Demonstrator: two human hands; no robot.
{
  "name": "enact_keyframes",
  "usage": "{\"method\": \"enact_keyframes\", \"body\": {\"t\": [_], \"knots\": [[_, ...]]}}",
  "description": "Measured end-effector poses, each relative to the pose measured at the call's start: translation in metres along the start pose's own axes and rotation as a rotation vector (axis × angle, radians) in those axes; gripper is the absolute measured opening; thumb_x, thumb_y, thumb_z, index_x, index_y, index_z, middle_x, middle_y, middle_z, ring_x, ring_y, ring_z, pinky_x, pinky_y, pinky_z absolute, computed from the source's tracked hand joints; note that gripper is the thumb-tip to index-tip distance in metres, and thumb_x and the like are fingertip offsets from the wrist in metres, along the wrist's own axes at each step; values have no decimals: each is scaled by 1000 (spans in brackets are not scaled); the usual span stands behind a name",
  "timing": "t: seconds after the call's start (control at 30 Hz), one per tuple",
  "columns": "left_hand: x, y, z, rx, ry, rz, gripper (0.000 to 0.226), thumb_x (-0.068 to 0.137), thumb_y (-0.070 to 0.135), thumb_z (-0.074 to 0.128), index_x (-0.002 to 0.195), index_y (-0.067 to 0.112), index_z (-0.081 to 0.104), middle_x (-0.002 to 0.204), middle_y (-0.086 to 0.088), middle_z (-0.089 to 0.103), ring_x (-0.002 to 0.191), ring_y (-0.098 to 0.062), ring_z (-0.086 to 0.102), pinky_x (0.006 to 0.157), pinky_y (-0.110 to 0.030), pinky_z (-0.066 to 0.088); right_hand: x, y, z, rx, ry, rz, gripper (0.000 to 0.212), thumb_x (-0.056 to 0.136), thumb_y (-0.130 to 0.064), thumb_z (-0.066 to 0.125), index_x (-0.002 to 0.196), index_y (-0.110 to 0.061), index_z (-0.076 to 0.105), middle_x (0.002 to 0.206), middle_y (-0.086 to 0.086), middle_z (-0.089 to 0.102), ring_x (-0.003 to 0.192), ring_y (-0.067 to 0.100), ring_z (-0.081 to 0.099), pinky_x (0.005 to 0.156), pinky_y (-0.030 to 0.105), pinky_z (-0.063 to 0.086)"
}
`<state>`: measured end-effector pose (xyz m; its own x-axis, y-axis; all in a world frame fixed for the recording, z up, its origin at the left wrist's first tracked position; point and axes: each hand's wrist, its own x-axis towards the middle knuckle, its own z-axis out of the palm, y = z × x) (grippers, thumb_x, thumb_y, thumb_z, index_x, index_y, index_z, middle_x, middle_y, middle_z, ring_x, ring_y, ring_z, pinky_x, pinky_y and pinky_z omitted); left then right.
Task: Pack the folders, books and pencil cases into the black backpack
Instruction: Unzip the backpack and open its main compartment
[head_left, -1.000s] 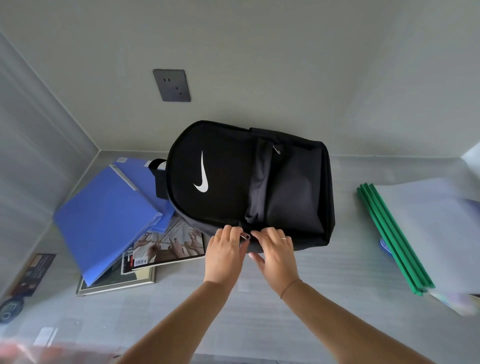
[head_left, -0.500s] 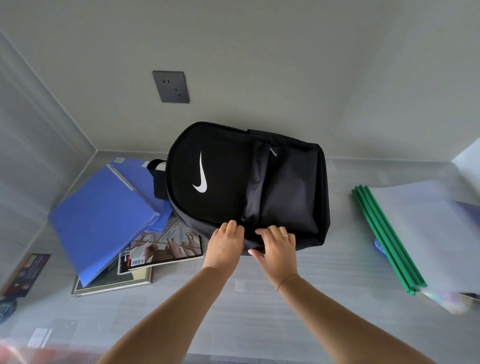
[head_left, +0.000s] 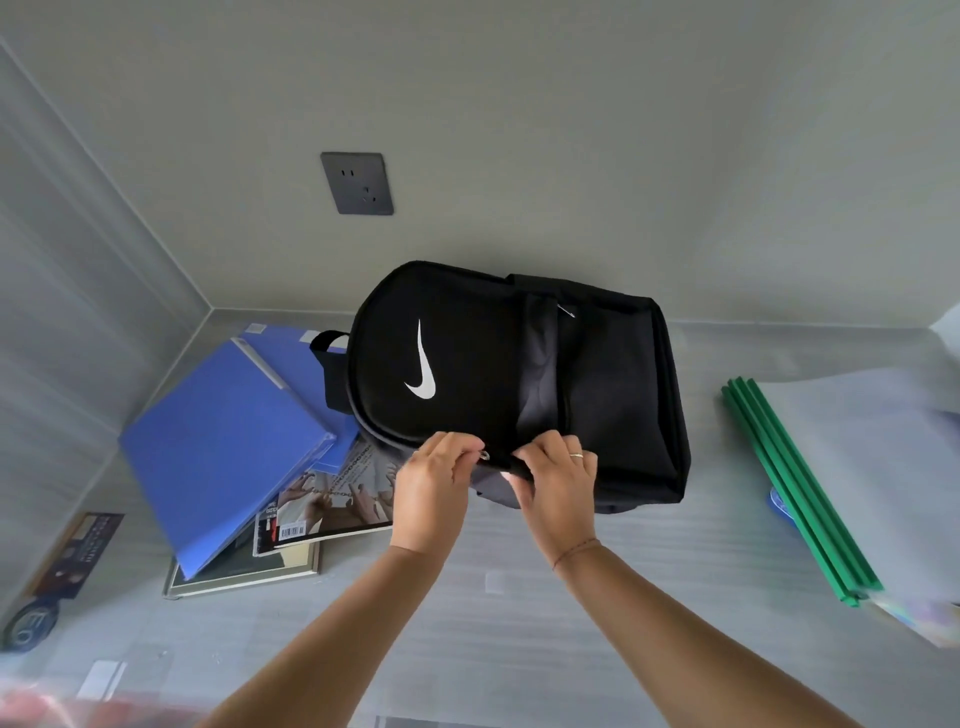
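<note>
The black backpack (head_left: 613, 395) with a white swoosh lies on its side on the grey table, zipped. My left hand (head_left: 434, 493) pinches a small metal zipper pull (head_left: 484, 456) at the bag's near edge. My right hand (head_left: 556, 480), wearing a ring, grips the black fabric just right of the pull. Blue folders (head_left: 223, 447) lie to the bag's left on top of books (head_left: 332, 504) and a thin framed book (head_left: 244, 574). Clear folders with green spines (head_left: 795, 488) lie at the right.
A wall socket (head_left: 357, 183) sits on the back wall above the bag. Walls close off the table at left and back. A dark booklet (head_left: 78, 553) and round badge (head_left: 28, 626) lie at the far left; something red and blurred (head_left: 62, 709) shows bottom left.
Both hands have closed on the bag's near edge: the left now pinches the zipper pull, the right clamps the fabric. The bag and other items have not moved.
</note>
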<state>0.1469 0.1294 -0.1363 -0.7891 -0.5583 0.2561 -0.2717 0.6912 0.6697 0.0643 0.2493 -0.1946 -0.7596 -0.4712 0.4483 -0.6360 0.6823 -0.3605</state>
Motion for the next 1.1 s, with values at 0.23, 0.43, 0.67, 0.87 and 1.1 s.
{"method": "enact_keyframes", "body": {"t": [0.23,0.43,0.67,0.87,1.1], "knots": [[23,-8,-37,-4,138,-125,15,89,12,59,96,16,71,92,9,67,81,-9,59,69,-17,42,3,50,-34,-29,-18,-83,23,63,-16,83,75,-20,64,80,-6,55,77,15,47,71,25,27],[17,-2,-35,-55,123,-200,13,87,13,63,94,17,73,89,8,69,76,-11,61,67,-10,41,19,91,-56,-137,-71,-131,35,50,-3,85,73,-20,64,82,-6,58,81,14,47,73,23,21],[-2,15,-24,-108,13,-224,10,84,14,66,84,21,73,80,13,68,70,0,60,67,-10,45,37,133,-76,-219,-283,-41,30,54,-9,85,77,-22,70,88,-6,65,88,20,60,75,26,26],[-7,46,-10,-227,-159,-136,10,81,12,69,85,20,74,74,21,66,79,3,61,68,-3,43,26,74,-91,-11,-399,-123,65,62,-63,66,117,-29,61,119,-7,54,112,18,51,89,34,33],[-9,66,0,-210,-229,0,13,81,10,66,82,21,73,75,13,70,77,1,62,68,-8,46,-5,15,-69,187,-189,-5,31,71,-51,58,78,-21,63,72,-10,61,71,13,57,69,26,36]]}}
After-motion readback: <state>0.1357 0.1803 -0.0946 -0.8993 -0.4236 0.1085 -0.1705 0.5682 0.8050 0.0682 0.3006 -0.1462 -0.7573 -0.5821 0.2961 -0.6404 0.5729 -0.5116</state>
